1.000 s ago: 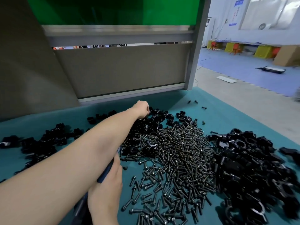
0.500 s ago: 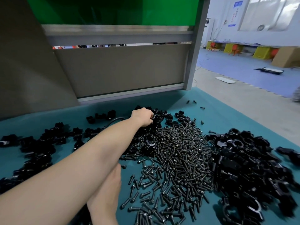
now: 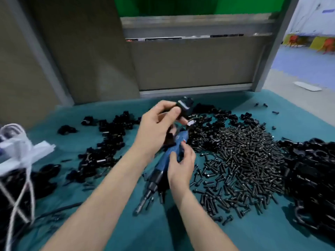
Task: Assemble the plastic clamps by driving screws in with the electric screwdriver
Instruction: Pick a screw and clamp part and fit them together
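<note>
Head view shows the left hand [image 3: 157, 125], grip closed round one clamp [image 3: 184, 105], above the counter's [image 3: 262, 238] middle. The right hand's [image 3: 181, 164] grip wraps the screwdriver [image 3: 163, 163]. Seemingly early: heaps of screws [image 3: 244, 156] lie loose.

the heap of screws [image 3: 241, 160] lies on the table [image 3: 163, 236] right of centre. a pile of clamps [image 3: 311, 169] lies to its right at the table's edge, and scattered clamp parts [image 3: 108, 138] lie to its left. between those parts and the heap is the electric screwdriver [image 3: 163, 165], gripped by the right hand [image 3: 181, 165], its bit end pointing near-left. the left hand [image 3: 155, 127] holds one clamp [image 3: 184, 105] above and behind it. a bag [image 3: 21, 149] sits far left; a panel [image 3: 195, 64] stands behind the table.
</note>
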Available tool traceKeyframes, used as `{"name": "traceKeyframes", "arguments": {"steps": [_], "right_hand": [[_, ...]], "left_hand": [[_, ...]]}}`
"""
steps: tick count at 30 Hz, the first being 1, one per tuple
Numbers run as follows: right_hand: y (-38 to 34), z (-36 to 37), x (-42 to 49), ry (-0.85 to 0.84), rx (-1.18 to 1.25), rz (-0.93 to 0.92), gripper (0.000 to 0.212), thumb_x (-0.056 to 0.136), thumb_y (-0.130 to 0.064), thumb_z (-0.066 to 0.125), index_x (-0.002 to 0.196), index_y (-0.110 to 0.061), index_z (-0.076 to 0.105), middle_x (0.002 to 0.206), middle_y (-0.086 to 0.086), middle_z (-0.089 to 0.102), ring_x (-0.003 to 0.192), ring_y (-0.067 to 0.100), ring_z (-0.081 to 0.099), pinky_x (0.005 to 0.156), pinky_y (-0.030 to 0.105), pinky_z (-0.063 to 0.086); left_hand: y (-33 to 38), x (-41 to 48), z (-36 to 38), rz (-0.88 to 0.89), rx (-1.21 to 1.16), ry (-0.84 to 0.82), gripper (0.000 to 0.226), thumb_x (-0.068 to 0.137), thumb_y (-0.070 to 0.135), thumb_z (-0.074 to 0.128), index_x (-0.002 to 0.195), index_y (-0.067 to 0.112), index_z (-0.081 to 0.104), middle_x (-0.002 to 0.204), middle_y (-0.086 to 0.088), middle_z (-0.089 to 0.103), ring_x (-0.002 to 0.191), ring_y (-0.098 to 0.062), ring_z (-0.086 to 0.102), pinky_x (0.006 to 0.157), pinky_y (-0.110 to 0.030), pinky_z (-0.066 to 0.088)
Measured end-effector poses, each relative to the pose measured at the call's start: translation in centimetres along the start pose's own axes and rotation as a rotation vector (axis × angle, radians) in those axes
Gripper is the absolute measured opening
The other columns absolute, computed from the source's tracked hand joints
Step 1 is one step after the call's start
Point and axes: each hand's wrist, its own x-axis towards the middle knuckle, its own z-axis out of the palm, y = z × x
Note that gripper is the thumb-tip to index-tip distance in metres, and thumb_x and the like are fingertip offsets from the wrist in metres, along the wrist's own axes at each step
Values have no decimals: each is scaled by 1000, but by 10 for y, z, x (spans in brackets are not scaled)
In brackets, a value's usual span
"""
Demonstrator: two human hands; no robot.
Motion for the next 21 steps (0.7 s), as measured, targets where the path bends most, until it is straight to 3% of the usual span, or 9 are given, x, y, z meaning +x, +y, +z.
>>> {"name": "traceKeyframes", "arguments": {"steps": [2, 4, 6, 8, 11, 13, 16, 21], "right_hand": [[-17, -13, -8, 39, 99, 61, 26, 96, -12, 55, 120, -23, 57, 135, 0, 45, 117, 12, 49, 98, 20, 37], [-36, -24, -17, 15, 114, 16, 13, 96, -22, 57, 106, -30, 59, 120, 0, 57, 102, 8, 57, 90, 26, 47], [-57, -28, -27, -191, 216, -2, 17, 90, -33, 64, 105, -25, 61, 100, 3, 66, 81, 7, 63, 69, 27, 55], [-72, -22, -44, -385, 165, 41, 23, 84, -30, 73, 103, -21, 64, 82, 2, 67, 64, 10, 63, 52, 23, 50], [-75, -8, -66, -428, 13, 56, 6, 84, -12, 73, 87, -15, 70, 75, 0, 71, 62, 15, 64, 52, 19, 49], [-73, -6, -69, -379, 59, 144, 7, 83, -10, 73, 87, -11, 68, 77, 9, 70, 53, 13, 59, 51, 19, 48], [-72, -11, -60, -354, 44, 190, 9, 82, -11, 74, 81, -10, 65, 75, 3, 65, 46, 9, 52, 52, 18, 46], [-72, -15, -59, -564, -98, 138, 12, 80, -4, 74, 83, -15, 72, 71, 1, 68, 61, 9, 59, 60, 17, 48]], "left_hand": [[0, -35, -36, -32, 41, 177, 18, 97, 10, 51, 86, 19, 62, 66, 0, 69, 44, -9, 43, 47, -16, 39], [-7, -67, -63, -101, 132, 199, 15, 96, 9, 52, 87, 18, 61, 67, -1, 69, 46, -8, 43, 48, -16, 40], [-19, -93, -75, -148, 271, 161, 16, 94, 9, 56, 87, 23, 61, 69, 2, 70, 47, -7, 44, 51, -15, 40], [-32, -109, -77, -140, 452, 125, 19, 92, 12, 62, 89, 31, 61, 65, 10, 66, 51, -4, 46, 55, -17, 39], [-38, -118, -81, -124, 596, 60, 10, 85, 29, 59, 91, 36, 63, 67, 15, 61, 61, -2, 50, 61, -18, 38], [-37, -121, -92, -193, 525, 23, 25, 79, 25, 55, 97, 42, 63, 80, 20, 67, 70, 0, 56, 68, -16, 41], [-39, -130, -106, -299, 413, -10, 48, 81, 9, 52, 114, 44, 58, 99, 16, 68, 88, -3, 57, 83, -21, 43], [-42, -140, -119, -247, 603, -16, 44, 87, 8, 67, 122, 34, 58, 119, 16, 60, 112, -1, 55, 103, -24, 40]]}}
